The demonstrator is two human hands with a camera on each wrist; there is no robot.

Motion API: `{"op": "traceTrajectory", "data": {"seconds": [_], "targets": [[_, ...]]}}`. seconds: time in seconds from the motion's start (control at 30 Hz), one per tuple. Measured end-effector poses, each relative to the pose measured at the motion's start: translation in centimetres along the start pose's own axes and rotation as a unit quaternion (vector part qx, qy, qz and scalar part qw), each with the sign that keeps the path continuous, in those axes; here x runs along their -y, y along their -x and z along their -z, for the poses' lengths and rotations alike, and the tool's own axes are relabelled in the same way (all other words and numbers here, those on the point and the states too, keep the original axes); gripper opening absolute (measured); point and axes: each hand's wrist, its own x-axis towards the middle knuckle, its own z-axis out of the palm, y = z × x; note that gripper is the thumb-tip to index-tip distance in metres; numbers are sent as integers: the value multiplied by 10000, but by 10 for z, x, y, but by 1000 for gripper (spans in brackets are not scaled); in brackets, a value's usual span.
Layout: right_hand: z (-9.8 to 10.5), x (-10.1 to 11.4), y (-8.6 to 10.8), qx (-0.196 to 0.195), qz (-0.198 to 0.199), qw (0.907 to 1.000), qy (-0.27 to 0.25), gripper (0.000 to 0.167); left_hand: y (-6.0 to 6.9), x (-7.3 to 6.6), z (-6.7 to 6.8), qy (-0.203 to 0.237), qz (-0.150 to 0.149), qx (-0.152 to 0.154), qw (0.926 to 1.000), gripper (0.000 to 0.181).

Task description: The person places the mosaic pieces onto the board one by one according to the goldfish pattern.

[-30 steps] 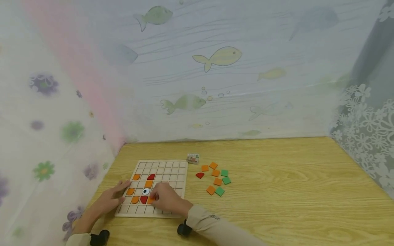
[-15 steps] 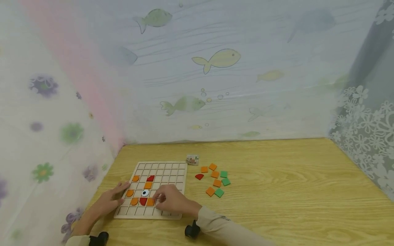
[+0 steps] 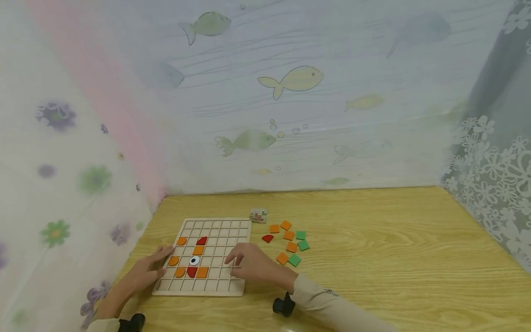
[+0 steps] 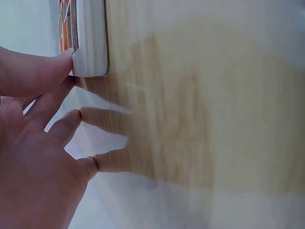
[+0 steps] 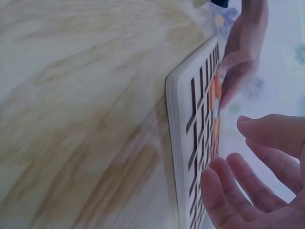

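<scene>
A pale wooden grid board (image 3: pixel 224 287) lies on the table. My left hand (image 3: pixel 146 272) rests at its left side, thumb touching the edge, as the left wrist view shows, with the other fingers spread. Over the board's right part hovers my right hand (image 3: pixel 255 265), fingers loosely bent with nothing between them. Set in the grid are an orange square (image 3: pixel 202 272), a red quarter-round piece (image 3: pixel 192 272) left of it, and a white eye piece (image 3: pixel 194 261) above. Farther up sit another orange square (image 3: pixel 198 250), a red piece (image 3: pixel 202 240) and rounded orange pieces (image 3: pixel 180 272) along the left.
Right of the board lie several loose orange squares (image 3: pixel 292 247), green squares (image 3: pixel 300 235) and one red piece (image 3: pixel 268 238). A small patterned card (image 3: pixel 259 216) lies by the board's far right corner. Printed curtains hang behind the table (image 3: pixel 373 258) and at its sides.
My right hand has let go of the orange square beside the lower red piece and moved right, away from it. The left hand stays at the board's edge.
</scene>
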Motion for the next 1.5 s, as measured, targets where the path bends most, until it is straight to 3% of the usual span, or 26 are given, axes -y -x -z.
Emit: {"op": "traceTrajectory", "data": {"seconds": [0.17, 0.37, 0.63, 0.93, 1.17, 1.5], "targets": [[10, -3, 10, -113, 160, 9998, -56, 18, 3, 0, 2, -57, 125, -37, 9999, 64], [22, -10, 20, -405, 502, 9979, 19, 18, 6, 6, 6, 5, 0, -89, 10000, 63], [42, -20, 38, -351, 153, 9993, -21, 21, 7, 5, 6, 25, 162, -64, 9998, 64], [62, -35, 57, -506, 10, 9984, 235, 22, 4, 8, 2, 96, 40, -58, 9999, 62], [78, -47, 75, -610, 211, 9955, 699, 22, 0, 5, -2, 89, 65, -120, 9999, 62], [87, -63, 91, -753, 29, 9943, 753, 18, 1, 2, -4, 72, 135, -151, 9998, 63]]}}
